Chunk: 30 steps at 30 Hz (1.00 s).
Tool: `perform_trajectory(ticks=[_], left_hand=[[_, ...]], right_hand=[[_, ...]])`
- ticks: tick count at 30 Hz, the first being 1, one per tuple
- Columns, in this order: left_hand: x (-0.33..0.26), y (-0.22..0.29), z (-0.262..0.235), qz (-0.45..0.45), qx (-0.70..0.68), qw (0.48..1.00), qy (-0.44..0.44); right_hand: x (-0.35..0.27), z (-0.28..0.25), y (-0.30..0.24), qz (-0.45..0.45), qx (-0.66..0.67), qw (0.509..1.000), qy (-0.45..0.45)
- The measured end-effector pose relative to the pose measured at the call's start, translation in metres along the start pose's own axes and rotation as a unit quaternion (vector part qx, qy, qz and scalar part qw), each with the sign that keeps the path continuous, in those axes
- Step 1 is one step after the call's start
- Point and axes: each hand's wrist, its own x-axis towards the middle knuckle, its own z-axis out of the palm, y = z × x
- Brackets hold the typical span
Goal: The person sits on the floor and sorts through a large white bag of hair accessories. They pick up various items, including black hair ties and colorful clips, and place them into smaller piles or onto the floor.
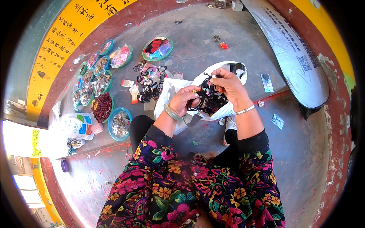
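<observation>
We have both hands at a bunch of dark bands [208, 92], held over the mouth of the white bag [163, 99], with more dark loops showing beneath. Our left hand [180, 102] curls its fingers round the near-left side of the bunch, closed on it; our right hand [230, 86] pinches at the upper edge, thumb against fingertips (whether on one strand or several, we cannot tell). We would judge this step to be picking through the tangle and teasing bands apart. The next move seems to call for a steady left hold and a light right pinch, drawing one loop clear without dragging its neighbours along or spilling the bunch off the bag. To our left, just beside the bag, a loose heap [149, 92] of similar loops lies on the floor [243, 41]; farther left stand a blue bowl [110, 125] and some dark red beads [102, 108].
</observation>
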Motion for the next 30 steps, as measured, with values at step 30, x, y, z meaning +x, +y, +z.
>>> perform_trajectory(ticks=[30], left_hand=[[0.009, -0.007, -0.003, 0.094, -0.062, 0.988, 0.102]], right_hand=[[0.002, 0.013, 0.009, -0.11, -0.237, 0.958, 0.115]])
